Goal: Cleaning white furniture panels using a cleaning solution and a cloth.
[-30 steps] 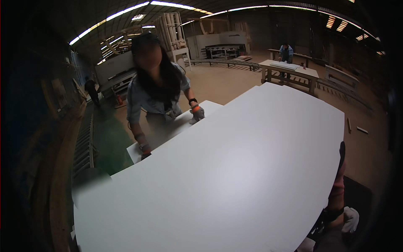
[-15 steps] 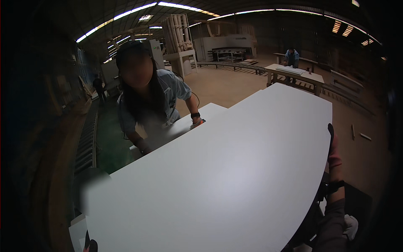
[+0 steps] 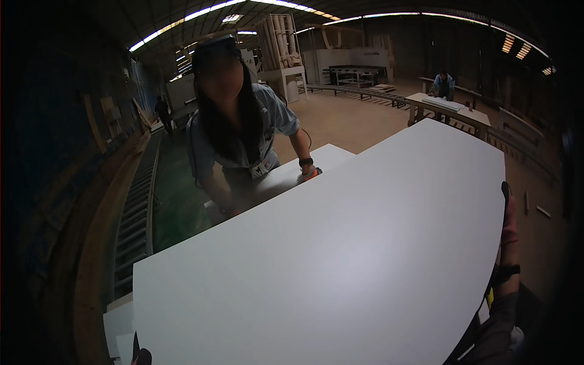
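A large white panel [image 3: 328, 243] fills the middle of the view, its broad smooth face turned up toward me. My right hand [image 3: 508, 216], in a dark-tipped glove, is closed on the panel's right edge, with the thumb showing at the rim. At the lower left, my left hand [image 3: 142, 356] shows only dark glove tips at the panel's left edge; its other fingers are hidden, and it appears to grip there. Beyond the panel's far edge a co-worker leans over another white board [image 3: 289, 173], a gloved hand [image 3: 309, 174] by an orange item I cannot make out.
A roller conveyor [image 3: 135, 222] runs along the left. More white boards [image 3: 118, 325] lie below the panel's left corner. Far right, another person [image 3: 443, 85] works at a table [image 3: 477, 115]. Loose strips [image 3: 543, 212] lie on the floor at right.
The whole scene has shifted rightward in view. A blurred dark shape at the panel's left corner is gone, leaving that corner visible. Both hands stay at the panel's edges. The near co-worker appears more upright.
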`<state>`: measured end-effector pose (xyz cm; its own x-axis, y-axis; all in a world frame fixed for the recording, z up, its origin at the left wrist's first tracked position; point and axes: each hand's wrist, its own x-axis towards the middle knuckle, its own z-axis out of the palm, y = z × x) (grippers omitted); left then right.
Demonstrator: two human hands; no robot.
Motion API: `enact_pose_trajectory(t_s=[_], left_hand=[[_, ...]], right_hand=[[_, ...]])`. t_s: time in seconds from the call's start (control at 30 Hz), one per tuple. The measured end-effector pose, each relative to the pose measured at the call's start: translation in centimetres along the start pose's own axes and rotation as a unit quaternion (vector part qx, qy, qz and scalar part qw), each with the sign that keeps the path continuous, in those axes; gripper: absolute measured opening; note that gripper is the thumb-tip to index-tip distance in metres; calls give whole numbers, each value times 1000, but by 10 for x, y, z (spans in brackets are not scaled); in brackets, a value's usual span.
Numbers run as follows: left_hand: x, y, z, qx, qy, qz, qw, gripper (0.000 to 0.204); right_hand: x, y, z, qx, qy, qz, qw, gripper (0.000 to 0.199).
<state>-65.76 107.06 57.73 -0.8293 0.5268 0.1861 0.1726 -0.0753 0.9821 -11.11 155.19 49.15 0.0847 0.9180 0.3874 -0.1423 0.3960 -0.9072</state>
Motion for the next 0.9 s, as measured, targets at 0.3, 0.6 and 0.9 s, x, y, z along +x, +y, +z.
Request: enact_pose_trajectory(t_s=[0.3,0.6,0.9], left_hand=[[-10,-4,0,-42,-34,-22,998,36],[-14,2,0,-70,-48,-48,995,38],[-12,-19,-17,-79,-51,-74,993,39]], right_hand=[[-1,-2,-39,-17,13,1,1000,34],[10,-4,-45,-34,65,-25,997,33],[18,7,-44,-151,52,1,987,35]])
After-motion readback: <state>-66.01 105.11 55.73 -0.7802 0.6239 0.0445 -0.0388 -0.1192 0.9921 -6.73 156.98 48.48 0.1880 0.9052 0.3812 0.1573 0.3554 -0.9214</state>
